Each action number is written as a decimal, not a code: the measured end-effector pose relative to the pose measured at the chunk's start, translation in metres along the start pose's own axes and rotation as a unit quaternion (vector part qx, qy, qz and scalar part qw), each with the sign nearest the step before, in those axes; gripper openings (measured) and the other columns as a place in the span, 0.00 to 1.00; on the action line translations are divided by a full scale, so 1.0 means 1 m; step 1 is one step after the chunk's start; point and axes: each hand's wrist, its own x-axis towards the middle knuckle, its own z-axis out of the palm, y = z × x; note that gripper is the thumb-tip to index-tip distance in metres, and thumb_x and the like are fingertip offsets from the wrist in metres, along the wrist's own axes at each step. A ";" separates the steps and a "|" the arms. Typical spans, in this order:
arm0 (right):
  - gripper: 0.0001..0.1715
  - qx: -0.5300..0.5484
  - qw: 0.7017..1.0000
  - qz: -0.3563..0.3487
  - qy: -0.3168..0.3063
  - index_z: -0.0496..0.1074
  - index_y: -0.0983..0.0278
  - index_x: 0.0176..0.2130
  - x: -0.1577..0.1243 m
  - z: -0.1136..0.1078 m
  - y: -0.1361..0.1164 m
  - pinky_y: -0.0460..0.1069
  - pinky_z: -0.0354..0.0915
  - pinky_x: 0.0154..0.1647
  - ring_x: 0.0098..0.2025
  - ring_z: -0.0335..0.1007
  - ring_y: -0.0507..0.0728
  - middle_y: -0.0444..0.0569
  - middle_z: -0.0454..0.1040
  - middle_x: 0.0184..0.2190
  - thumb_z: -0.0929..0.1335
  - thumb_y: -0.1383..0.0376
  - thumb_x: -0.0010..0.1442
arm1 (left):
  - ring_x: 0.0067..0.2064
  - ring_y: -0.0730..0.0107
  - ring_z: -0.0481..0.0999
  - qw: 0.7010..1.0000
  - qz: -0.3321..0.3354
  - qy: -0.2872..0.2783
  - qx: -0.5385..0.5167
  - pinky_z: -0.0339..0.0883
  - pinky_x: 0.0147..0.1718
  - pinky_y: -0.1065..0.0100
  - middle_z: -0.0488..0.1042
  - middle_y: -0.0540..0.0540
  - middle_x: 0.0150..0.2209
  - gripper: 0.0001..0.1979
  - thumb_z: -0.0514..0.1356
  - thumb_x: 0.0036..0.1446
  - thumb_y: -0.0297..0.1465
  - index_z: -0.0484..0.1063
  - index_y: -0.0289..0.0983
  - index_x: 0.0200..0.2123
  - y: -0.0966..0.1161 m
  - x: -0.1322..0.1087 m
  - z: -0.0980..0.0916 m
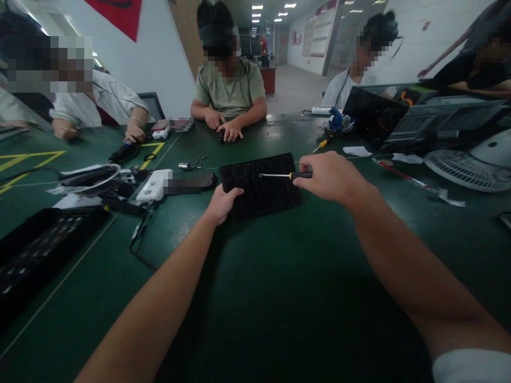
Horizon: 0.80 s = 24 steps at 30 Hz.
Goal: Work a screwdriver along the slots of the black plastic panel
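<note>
**The screwdriver points left across the black panel**

The black panel is straight in front of the person, over the green desk. Its long side runs from left to right, with the right end a little farther away. It is hard to tell if the panel lies flat or is tipped up a bit.

The left hand is nearer to the panel. It grips the left end, with the thumb on top. The right hand is by the other end and pinches the dark handle of the screwdriver.

The way the screwdriver lies seems to matter most. Its thin rod goes along the panel's long side and does not stand up on it. The tip is over about the middle of the panel, not far from the left thumb. Nobody could tell from here if it touches.

Just left of the panel is a dark flat thing like a phone, with a white box at its far end. A short silver tube is near them. Past the right hand are a small yellow screwdriver and a white fan. Across the desk sits a co-worker.
</note>
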 end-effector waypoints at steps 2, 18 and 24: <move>0.15 0.002 1.000 -0.001 -0.003 0.84 0.60 0.46 0.000 -0.001 0.000 0.57 0.65 0.41 0.45 0.79 0.67 0.58 0.85 0.43 0.73 0.54 0.68 | 0.52 0.45 0.87 1.000 -0.001 0.002 0.000 0.80 0.58 0.45 0.85 0.44 0.41 0.23 0.75 0.40 0.35 0.80 0.39 0.43 0.001 -0.001 0.000; 0.19 -0.008 1.000 0.009 -0.022 0.87 0.61 0.47 0.001 -0.002 -0.002 0.58 0.67 0.42 0.46 0.81 0.70 0.60 0.86 0.42 0.72 0.52 0.69 | 0.50 0.47 0.86 1.000 0.004 0.000 0.011 0.80 0.59 0.45 0.85 0.44 0.40 0.23 0.75 0.40 0.36 0.79 0.38 0.42 0.003 -0.002 0.001; 0.22 -0.019 0.999 0.021 -0.031 0.88 0.60 0.51 0.000 -0.004 -0.005 0.59 0.68 0.43 0.49 0.81 0.71 0.61 0.87 0.46 0.71 0.50 0.70 | 0.51 0.46 0.86 1.000 0.007 -0.008 0.008 0.80 0.58 0.46 0.86 0.43 0.42 0.22 0.75 0.40 0.36 0.79 0.38 0.41 0.004 -0.003 0.001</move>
